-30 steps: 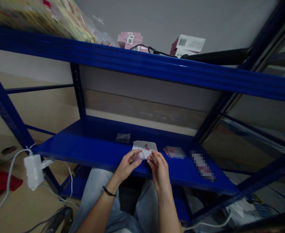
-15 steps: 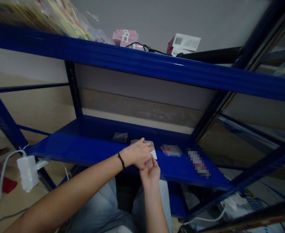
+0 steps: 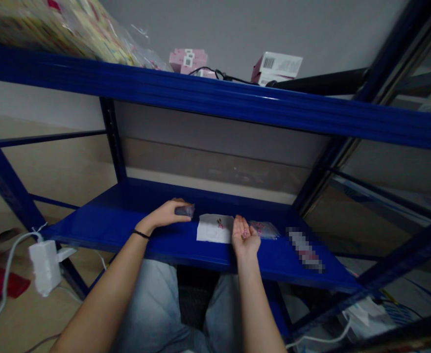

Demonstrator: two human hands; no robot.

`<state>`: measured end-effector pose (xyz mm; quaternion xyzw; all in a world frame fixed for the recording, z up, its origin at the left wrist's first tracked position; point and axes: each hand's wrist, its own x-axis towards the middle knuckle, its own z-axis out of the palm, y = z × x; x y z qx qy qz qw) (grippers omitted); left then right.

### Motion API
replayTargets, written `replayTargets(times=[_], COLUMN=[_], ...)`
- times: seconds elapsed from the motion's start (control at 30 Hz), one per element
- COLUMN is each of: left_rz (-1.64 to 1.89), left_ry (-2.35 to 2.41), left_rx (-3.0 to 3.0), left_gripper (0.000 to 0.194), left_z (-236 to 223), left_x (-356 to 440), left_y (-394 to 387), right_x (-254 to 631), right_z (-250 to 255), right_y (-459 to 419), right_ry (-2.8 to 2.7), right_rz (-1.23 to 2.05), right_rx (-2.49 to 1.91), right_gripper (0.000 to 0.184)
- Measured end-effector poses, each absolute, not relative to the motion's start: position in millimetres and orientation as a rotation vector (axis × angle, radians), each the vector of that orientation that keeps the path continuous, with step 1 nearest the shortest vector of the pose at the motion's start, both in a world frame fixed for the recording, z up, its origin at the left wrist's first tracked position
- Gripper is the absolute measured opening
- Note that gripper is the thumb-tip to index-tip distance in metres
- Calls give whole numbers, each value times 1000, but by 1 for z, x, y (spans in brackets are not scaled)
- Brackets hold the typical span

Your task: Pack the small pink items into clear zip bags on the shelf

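My left hand is over the blue shelf board with its thumb and fingers around a small clear plastic bag. To its right lies a white sheet of paper, with a few small pink and dark pieces on it. Beside the sheet's right edge, my right hand is turned palm up and cupped, carrying several small pink beads. Just behind that hand, a clear bag of pink and red beads rests on the board, partly hidden by the fingers.
A blurred-out item lies on the right of the blue board. Above runs the upper shelf beam, carrying pink boxes, a white-and-pink box and plastic-wrapped packs. A white power adapter hangs at left.
My hands, together over the paper before, have parted. The left has moved left onto the clear bag; the right has shifted right, palm up with beads. The paper and pieces on it are now uncovered.
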<state>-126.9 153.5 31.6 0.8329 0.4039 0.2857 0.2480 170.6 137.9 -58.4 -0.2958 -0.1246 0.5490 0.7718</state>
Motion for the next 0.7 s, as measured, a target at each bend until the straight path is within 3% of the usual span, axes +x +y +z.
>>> replayTargets(times=[0.2, 0.33, 0.47, 0.7], left_rz=[1015, 650, 354, 218], left_ry=[1434, 1524, 1435, 1451], left_rx=[2141, 2363, 2452, 2544], left_gripper=[56, 66, 85, 83], left_z=[-8, -23, -46, -68], left_x=[-161, -130, -106, -100], left_y=[203, 225, 230, 226], right_x=[185, 168, 156, 143], right_z=[-27, -34, -48, -62], right_y=[197, 204, 199, 187], right_ry=[-997, -1202, -1367, -1898], right_rz=[1099, 932, 705, -91], right_rx=[-1324, -1513, -1672, -1863], right_gripper=[27, 32, 24, 23])
